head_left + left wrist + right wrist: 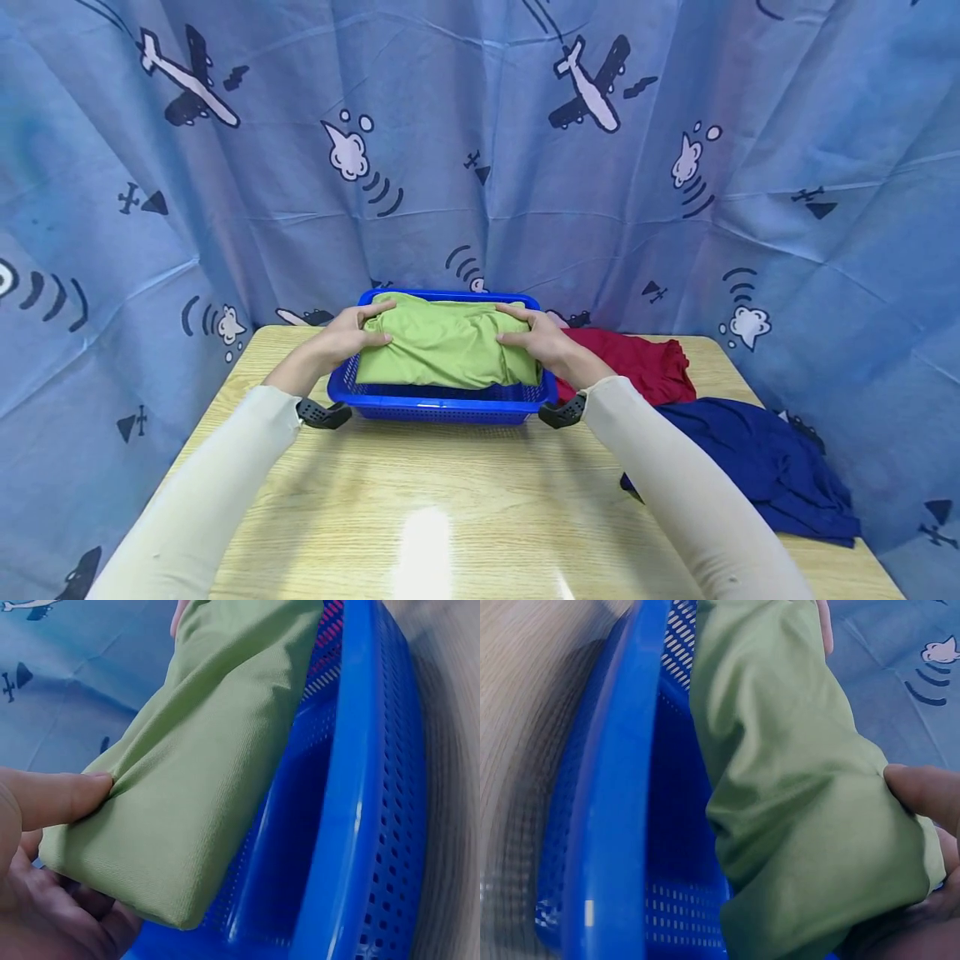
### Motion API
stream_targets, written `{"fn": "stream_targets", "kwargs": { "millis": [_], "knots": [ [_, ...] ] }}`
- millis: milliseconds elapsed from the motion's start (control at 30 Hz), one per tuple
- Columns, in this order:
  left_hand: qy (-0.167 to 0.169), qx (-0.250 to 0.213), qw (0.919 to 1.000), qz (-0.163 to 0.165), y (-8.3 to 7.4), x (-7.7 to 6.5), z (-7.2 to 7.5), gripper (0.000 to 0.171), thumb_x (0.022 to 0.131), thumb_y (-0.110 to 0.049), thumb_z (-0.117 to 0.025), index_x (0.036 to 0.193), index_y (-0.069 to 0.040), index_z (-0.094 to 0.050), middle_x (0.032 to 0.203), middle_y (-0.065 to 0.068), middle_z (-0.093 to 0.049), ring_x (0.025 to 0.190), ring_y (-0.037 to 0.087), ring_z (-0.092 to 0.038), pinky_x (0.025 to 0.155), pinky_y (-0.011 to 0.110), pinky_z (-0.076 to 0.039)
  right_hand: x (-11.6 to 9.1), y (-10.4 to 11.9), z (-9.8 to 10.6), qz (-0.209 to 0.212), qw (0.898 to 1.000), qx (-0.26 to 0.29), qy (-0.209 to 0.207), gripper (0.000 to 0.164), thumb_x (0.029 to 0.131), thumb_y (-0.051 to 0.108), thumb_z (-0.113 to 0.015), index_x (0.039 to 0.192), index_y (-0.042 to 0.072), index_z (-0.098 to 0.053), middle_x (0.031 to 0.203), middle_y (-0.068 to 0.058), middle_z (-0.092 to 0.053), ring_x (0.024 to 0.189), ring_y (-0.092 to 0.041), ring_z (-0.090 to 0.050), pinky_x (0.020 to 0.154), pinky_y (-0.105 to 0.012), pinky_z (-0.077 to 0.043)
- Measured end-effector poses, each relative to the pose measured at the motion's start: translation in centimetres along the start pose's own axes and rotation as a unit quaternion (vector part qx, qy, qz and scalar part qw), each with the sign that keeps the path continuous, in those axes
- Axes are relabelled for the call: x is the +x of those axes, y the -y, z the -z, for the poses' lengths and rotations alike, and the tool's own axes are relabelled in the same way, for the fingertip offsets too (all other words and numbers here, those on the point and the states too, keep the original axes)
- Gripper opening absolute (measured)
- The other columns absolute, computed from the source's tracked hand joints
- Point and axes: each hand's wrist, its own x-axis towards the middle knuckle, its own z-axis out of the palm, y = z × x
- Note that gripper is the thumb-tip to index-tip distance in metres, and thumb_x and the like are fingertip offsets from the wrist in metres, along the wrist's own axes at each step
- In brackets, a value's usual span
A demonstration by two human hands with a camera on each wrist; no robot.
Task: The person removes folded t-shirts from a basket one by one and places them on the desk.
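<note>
A folded light-green cloth [442, 342] lies across the top of a blue plastic basket [442, 408], inside its rim. My left hand [341, 337] grips the cloth's left end, thumb on top and fingers underneath, as the left wrist view shows with the cloth [202, 772] above the basket floor. At the other end my right hand [543, 337] holds the cloth the same way; in the right wrist view its thumb [922, 791] presses the top face. Part of the basket's inside is visible in front of the cloth. The fingers under the cloth are partly hidden.
Right of the basket lies a crumpled red cloth [637, 358], partly behind the right arm. A dark blue cloth [757, 467] sits nearer on the right side of the wooden table [360, 517]. A blue patterned curtain [450, 150] hangs behind.
</note>
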Motion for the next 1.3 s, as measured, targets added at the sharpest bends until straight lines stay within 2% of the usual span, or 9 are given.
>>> {"fn": "stream_targets", "kwargs": {
  "millis": [167, 267, 367, 467, 600, 800, 933, 1033, 1300],
  "knots": [
    [0.007, -0.016, 0.9998, -0.003, -0.7, -0.3, 0.0, 0.071, 0.098, -0.005, -0.060, 0.161, -0.012, -0.028, 0.171, 0.010, -0.012, 0.153, 0.030, -0.021, 0.120, 0.041, -0.033, -0.6, 0.6, 0.4, 0.007, 1.000, 0.001, -0.005, 0.066, 0.097, 0.010, -0.067, 0.156, 0.026, -0.042, 0.167, -0.006, -0.027, 0.141, -0.024, -0.043, 0.110, -0.038, -0.044],
    [0.010, -0.023, 0.9997, -0.006, -1.1, -0.5, -0.1, 0.071, 0.099, -0.005, -0.060, 0.161, -0.013, -0.028, 0.167, 0.013, -0.026, 0.144, 0.026, -0.037, 0.107, 0.026, -0.043, -1.0, 1.0, 0.8, 0.014, 1.000, 0.002, 0.003, 0.066, 0.098, 0.010, -0.064, 0.157, 0.025, -0.039, 0.167, -0.006, -0.028, 0.138, -0.023, -0.045, 0.104, -0.033, -0.047],
    [0.015, -0.031, 0.9993, -0.015, -1.5, -0.6, -0.2, 0.071, 0.099, -0.006, -0.059, 0.161, -0.013, -0.027, 0.163, 0.017, -0.035, 0.133, 0.019, -0.047, 0.095, 0.016, -0.046, -1.4, 1.4, 1.2, 0.019, 1.000, 0.002, 0.006, 0.066, 0.099, 0.010, -0.063, 0.158, 0.025, -0.038, 0.168, -0.006, -0.025, 0.137, -0.024, -0.046, 0.101, -0.031, -0.047],
    [0.017, -0.042, 0.9987, -0.022, -1.8, -0.6, -0.4, 0.071, 0.098, -0.004, -0.059, 0.161, -0.013, -0.027, 0.162, 0.017, -0.036, 0.133, 0.020, -0.049, 0.098, 0.017, -0.046, -1.7, 1.7, 1.6, 0.021, 1.000, 0.004, 0.006, 0.066, 0.099, 0.011, -0.063, 0.158, 0.027, -0.038, 0.169, -0.004, -0.022, 0.137, -0.024, -0.045, 0.098, -0.029, -0.049],
    [0.018, -0.050, 0.9982, -0.028, -2.5, -0.6, -0.6, 0.072, 0.098, -0.003, -0.059, 0.161, -0.013, -0.027, 0.167, 0.010, -0.028, 0.143, 0.025, -0.041, 0.112, 0.028, -0.040, -2.1, 2.0, 2.1, 0.027, 1.000, 0.004, 0.010, 0.066, 0.099, 0.012, -0.063, 0.158, 0.027, -0.037, 0.169, -0.003, -0.021, 0.138, -0.025, -0.045, 0.091, -0.022, -0.051],
    [0.017, -0.054, 0.9975, -0.042, -3.6, -0.8, -1.2, 0.071, 0.097, -0.001, -0.059, 0.161, -0.011, -0.028, 0.168, 0.012, -0.025, 0.150, 0.030, -0.032, 0.124, 0.042, -0.029, -3.0, 2.4, 3.3, 0.039, 0.999, -0.010, 0.017, 0.065, 0.101, 0.013, -0.061, 0.159, 0.026, -0.035, 0.169, -0.006, -0.021, 0.143, -0.026, -0.041, 0.089, -0.017, -0.050],
    [0.016, -0.059, 0.9969, -0.049, -4.3, -1.0, -1.7, 0.071, 0.097, -0.001, -0.060, 0.160, -0.012, -0.030, 0.165, 0.014, -0.032, 0.143, 0.023, -0.042, 0.116, 0.029, -0.039, -3.7, 2.7, 4.1, 0.043, 0.999, -0.019, 0.025, 0.066, 0.101, 0.013, -0.060, 0.160, 0.026, -0.033, 0.169, -0.006, -0.020, 0.144, -0.027, -0.040, 0.089, -0.016, -0.051],
    [0.019, -0.065, 0.9963, -0.053, -4.6, -0.9, -2.2, 0.071, 0.097, -0.001, -0.060, 0.161, -0.014, -0.030, 0.157, 0.015, -0.044, 0.124, 0.013, -0.054, 0.095, 0.015, -0.047, -4.3, 2.7, 4.8, 0.050, 0.998, -0.020, 0.027, 0.066, 0.101, 0.013, -0.060, 0.160, 0.025, -0.032, 0.169, -0.006, -0.020, 0.144, -0.027, -0.040, 0.087, -0.015, -0.051],
    [0.010, -0.073, 0.9958, -0.054, -6.1, -1.0, -4.2, 0.070, 0.096, 0.000, -0.061, 0.159, -0.015, -0.035, 0.146, 0.017, -0.055, 0.115, 0.010, -0.058, 0.088, 0.015, -0.051, -5.8, 2.4, 6.6, 0.061, 0.998, -0.026, 0.023, 0.067, 0.102, 0.013, -0.060, 0.161, 0.025, -0.030, 0.171, -0.003, -0.013, 0.151, -0.026, -0.030, 0.089, -0.011, -0.049]
  ]
}}
